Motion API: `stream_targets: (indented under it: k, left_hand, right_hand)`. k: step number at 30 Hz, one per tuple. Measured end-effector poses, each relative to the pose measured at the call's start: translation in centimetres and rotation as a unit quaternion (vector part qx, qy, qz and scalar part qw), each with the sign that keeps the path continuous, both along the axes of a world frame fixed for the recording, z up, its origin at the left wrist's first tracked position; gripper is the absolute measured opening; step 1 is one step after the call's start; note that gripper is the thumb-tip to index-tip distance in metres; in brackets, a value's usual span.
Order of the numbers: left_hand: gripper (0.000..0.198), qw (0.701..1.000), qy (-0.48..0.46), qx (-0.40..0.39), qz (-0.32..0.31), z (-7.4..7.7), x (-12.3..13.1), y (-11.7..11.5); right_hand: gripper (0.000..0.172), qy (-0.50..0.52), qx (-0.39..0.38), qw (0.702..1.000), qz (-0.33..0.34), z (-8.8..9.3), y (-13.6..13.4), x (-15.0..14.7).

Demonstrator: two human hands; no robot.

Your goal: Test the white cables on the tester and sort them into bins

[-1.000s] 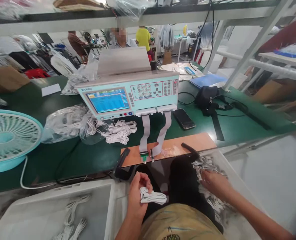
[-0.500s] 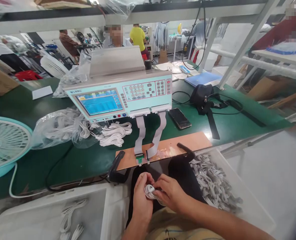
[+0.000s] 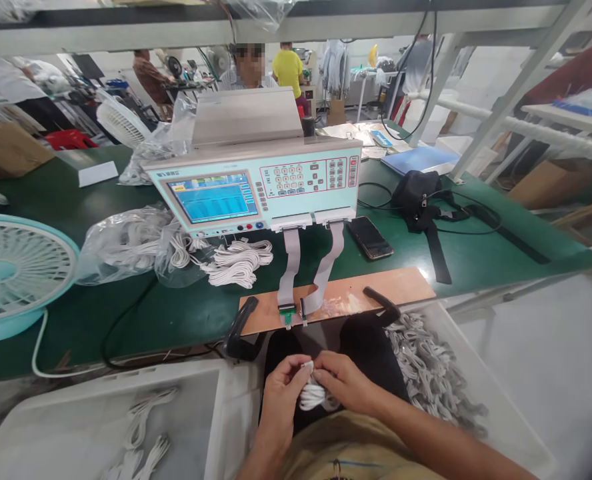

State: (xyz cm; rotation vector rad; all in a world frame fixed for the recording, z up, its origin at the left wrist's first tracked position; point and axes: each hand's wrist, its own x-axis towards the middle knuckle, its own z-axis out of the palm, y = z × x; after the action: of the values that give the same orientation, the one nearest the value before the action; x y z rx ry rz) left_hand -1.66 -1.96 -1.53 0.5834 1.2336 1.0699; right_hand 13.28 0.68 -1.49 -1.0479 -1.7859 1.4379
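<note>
Head: left hand (image 3: pixel 282 395), right hand (image 3: pixel 347 381) pinch 1 looped white cable (image 3: pixel 311 396)

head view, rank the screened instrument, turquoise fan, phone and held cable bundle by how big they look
1. screened instrument
2. turquoise fan, cut off
Unranked: phone and held cable bundle; too alike, bundle partly hidden

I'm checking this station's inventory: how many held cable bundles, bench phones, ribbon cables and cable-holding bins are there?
Coiled white cable bundle: 1
Black rectangular phone: 1
Flat grey ribbon cables: 2
White plastic bins: 2
Total: 6
</note>
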Motion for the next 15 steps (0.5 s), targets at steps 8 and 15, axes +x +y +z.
stream_targets:
  k: [8, 15]
  left_hand:
    - [0.01, 0.923, 0.219, 0.261, -0.176, 1.7, -1.3, -0.7]
    - [0.027, 0.832, 0.323, 0.397, -0.213, 1.6, -2.8, -0.5]
  right_hand:
    - [0.035, 0.093, -0.253, 0.949, 0.162, 1.1, 0.6, 1.5]
    - [0.034, 0.145, -0.329, 0.909, 0.21, 1.2, 0.8, 2.1]
